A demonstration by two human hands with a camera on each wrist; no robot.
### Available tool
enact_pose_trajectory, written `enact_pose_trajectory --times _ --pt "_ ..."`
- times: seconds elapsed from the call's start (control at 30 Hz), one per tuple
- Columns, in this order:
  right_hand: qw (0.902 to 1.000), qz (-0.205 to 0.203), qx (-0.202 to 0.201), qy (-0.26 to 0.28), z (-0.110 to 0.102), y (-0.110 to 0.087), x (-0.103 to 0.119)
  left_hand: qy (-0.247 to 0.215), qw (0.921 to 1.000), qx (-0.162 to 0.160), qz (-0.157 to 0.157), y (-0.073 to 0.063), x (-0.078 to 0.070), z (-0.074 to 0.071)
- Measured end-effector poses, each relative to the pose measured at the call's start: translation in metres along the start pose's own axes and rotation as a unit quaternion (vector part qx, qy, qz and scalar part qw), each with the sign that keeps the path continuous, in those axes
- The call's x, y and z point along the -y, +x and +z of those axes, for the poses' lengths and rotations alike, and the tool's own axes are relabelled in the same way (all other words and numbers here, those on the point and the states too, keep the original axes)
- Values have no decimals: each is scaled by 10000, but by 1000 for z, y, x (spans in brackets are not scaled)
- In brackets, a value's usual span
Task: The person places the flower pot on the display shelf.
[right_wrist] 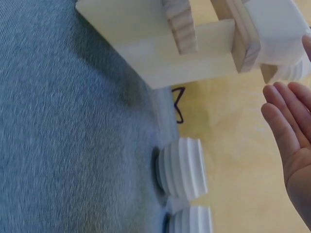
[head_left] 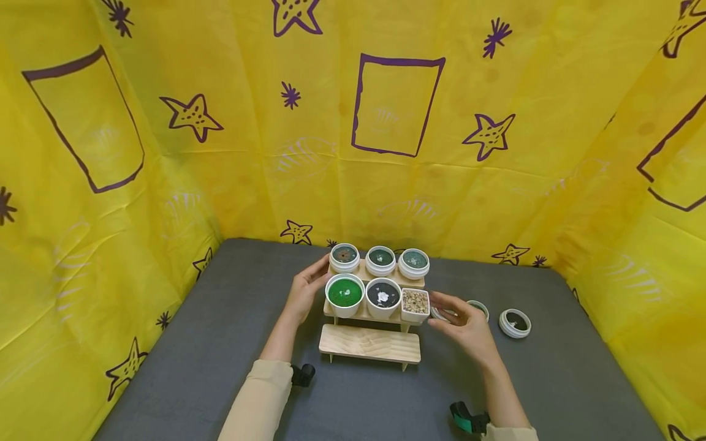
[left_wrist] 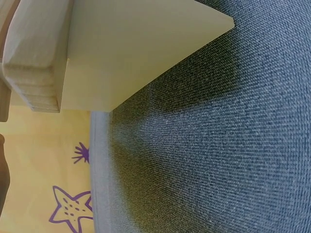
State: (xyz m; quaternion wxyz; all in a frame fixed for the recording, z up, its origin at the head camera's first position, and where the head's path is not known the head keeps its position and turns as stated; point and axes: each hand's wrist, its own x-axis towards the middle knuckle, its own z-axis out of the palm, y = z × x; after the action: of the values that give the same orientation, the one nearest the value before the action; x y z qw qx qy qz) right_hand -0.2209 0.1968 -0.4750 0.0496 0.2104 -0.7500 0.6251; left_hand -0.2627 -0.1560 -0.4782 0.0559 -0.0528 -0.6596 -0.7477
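Observation:
A three-step wooden stand (head_left: 371, 344) holds small white pots. On its top step are three ribbed pots, such as the middle one (head_left: 380, 260). The middle step bears a pot with green filling (head_left: 345, 292), a dark-filled pot with a white patch (head_left: 383, 295) and a square pot of tan grit (head_left: 415, 302). My left hand (head_left: 302, 291) reaches along the stand's left side, fingertips right at the top step's end. Beside the square pot, my right hand (head_left: 462, 323) has its fingers extended; the right wrist view shows the straight fingers (right_wrist: 286, 109) near that pot.
More white ribbed pots stand on the grey cloth to the right, one dark-filled (head_left: 515, 323) and another (head_left: 478, 308) partly behind my right hand. A yellow curtain (head_left: 331, 184) with purple starfish drawings surrounds the table (head_left: 182, 343). The stand's lowest step is bare.

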Motion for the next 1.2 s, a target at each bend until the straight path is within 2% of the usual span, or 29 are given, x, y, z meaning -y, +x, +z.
enact_pose_trajectory --times 0.43,0.77,0.87,1.03,1.2 --pt "9973 353 -438 -474 -24 -12 -8 -24 10000 -18 -63 -1 0 -1" --pt "9914 536 -964 -702 -40 -18 -19 28 9999 -20 -98 0 -1 0" --pt "9871 709 -1125 -887 -46 -22 -21 59 9999 2 -111 0 -1 -1" --pt "9730 1009 -1485 -1449 -60 -25 -23 134 9998 48 -109 0 -1 -2" --pt "9629 1243 -1816 -1560 -71 -26 -23 171 9998 43 -128 -1 -2 -1"
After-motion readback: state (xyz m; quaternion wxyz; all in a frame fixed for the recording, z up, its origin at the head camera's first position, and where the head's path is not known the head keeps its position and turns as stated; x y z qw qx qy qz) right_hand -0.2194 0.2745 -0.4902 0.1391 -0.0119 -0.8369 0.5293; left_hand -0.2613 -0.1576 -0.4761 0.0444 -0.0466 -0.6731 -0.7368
